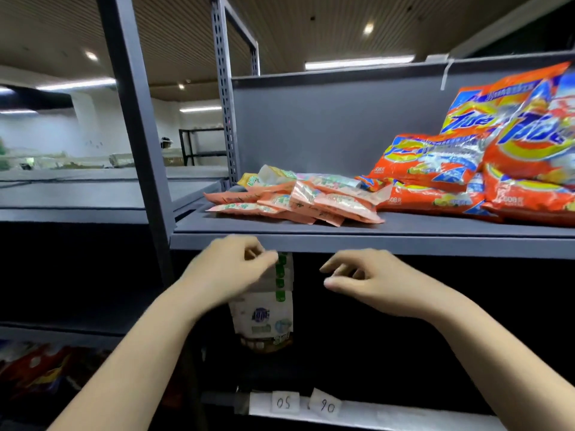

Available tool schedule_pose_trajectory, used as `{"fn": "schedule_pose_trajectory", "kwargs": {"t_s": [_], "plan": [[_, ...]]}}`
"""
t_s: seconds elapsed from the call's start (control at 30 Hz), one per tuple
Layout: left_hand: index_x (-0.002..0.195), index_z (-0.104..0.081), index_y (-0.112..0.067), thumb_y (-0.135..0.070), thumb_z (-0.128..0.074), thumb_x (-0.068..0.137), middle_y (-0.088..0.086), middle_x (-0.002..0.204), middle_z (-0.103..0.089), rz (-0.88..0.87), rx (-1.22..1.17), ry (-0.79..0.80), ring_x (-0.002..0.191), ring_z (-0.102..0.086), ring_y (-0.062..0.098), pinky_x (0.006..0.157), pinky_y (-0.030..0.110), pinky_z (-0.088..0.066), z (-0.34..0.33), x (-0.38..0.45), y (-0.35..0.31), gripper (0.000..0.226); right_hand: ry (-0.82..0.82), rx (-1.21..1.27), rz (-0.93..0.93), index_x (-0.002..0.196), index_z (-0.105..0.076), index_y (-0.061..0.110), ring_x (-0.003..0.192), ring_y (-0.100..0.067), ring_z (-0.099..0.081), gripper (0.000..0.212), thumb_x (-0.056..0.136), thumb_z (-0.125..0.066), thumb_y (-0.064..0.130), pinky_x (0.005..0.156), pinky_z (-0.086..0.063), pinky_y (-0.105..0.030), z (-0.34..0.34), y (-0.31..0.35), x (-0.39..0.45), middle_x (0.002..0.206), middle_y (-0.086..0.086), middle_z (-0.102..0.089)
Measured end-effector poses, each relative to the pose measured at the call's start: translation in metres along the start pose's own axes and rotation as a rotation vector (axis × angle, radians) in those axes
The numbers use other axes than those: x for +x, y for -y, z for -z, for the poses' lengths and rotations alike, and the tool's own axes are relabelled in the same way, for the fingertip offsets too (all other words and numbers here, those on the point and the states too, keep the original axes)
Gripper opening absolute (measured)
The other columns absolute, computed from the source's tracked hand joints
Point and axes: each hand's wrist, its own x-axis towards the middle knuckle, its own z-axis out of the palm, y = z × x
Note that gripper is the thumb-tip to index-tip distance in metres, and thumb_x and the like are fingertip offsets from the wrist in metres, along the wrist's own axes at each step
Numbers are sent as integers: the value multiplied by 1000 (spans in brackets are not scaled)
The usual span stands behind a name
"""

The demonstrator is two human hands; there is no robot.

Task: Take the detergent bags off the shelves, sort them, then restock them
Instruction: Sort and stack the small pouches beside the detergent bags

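White detergent bags (264,309) pinched by top in L hand (230,269); R hand (370,278) loosely curled, w/o load.

white bag (264,318): white detergent pouch with green tabs up top and a blue logo in the middle, hanging upright just below the shelf's (373,241) front edge, pinched at its top by the left hand (230,269)

small pink bags (295,203): loose heap of flat pinkish-orange sachets lying overlapped on the left part of the shelf, a yellow one poking out at the back

big orange bags (485,169): shiny orange packs with a blue logo, piled on the right side of the shelf, lower ones flat, top ones leaning against the back panel, touching the small heap
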Motion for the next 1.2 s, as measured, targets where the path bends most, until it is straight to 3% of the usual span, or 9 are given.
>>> {"fn": "schedule_pose_trajectory", "kwargs": {"t_s": [0.13,0.3,0.4,0.57,0.8,0.93,1.07,1.13,1.2], "plan": [[77,-65,-24,-42,-57,90,-12,75,-60,-53,-80,-222,73,-53,2,64,26,-41,29,32,-20,24,-216,83,32,96,-69,27,79,-7,-66,16,89,-60,39,80,-53,-30,42,12,11,88,6,-69],[90,-67,-18,-34,-55,90,-2,84,-63,-15,-193,-225,78,-54,15,62,28,-39,51,92,-23,20,-387,-4,9,94,-69,25,83,-17,-65,16,88,-60,37,82,-52,-37,77,5,49,90,0,-70],[102,-64,-15,-32,-54,91,1,100,-64,0,-192,-198,79,-55,11,68,29,-41,57,130,-21,23,-395,-50,-53,100,-69,22,90,-16,-62,21,89,-59,38,78,-49,-31,94,-3,77,96,0,-69],[124,-57,-14,-35,-52,93,3,126,-57,43,-168,-177,114,-52,24,91,34,-42,53,193,-21,37,-398,-70,-151,103,-67,19,91,-17,-60,22,89,-59,35,69,-45,-25,113,-21,131,101,-1,-67],[137,-48,-14,-35,-41,97,2,143,-47,10,-95,-38,129,-43,24,104,33,-33,24,265,-21,46,-285,-205,-330,106,-70,8,101,-27,-60,31,91,-54,30,76,-45,-28,107,-52,205,111,-10,-68],[134,-48,-14,-39,-30,99,5,144,-44,59,57,51,131,-39,28,111,40,-29,11,299,-10,47,-191,-262,-385,100,-70,5,95,-29,-62,38,90,-57,39,72,-46,-31,99,-65,236,104,-14,-68],[102,-50,-17,-39,-30,97,9,125,-54,107,120,76,115,-48,30,106,45,-34,5,319,3,30,-128,-275,-423,79,-60,5,84,-28,-56,51,88,-55,55,61,-39,-29,95,-71,259,85,-9,-60],[92,-50,-15,-34,-36,95,9,114,-56,111,117,60,101,-51,29,96,38,-42,5,328,6,23,-105,-286,-451,69,-47,11,81,-25,-50,53,84,-56,61,59,-36,-30,93,-70,265,82,-6,-51],[82,-50,-12,-28,-42,92,9,100,-56,135,105,72,83,-50,25,71,27,-43,6,336,5,21,-73,-334,-459,82,-51,10,82,-23,-50,52,82,-58,62,65,-40,-29,91,-70,270,90,-6,-53]]}}
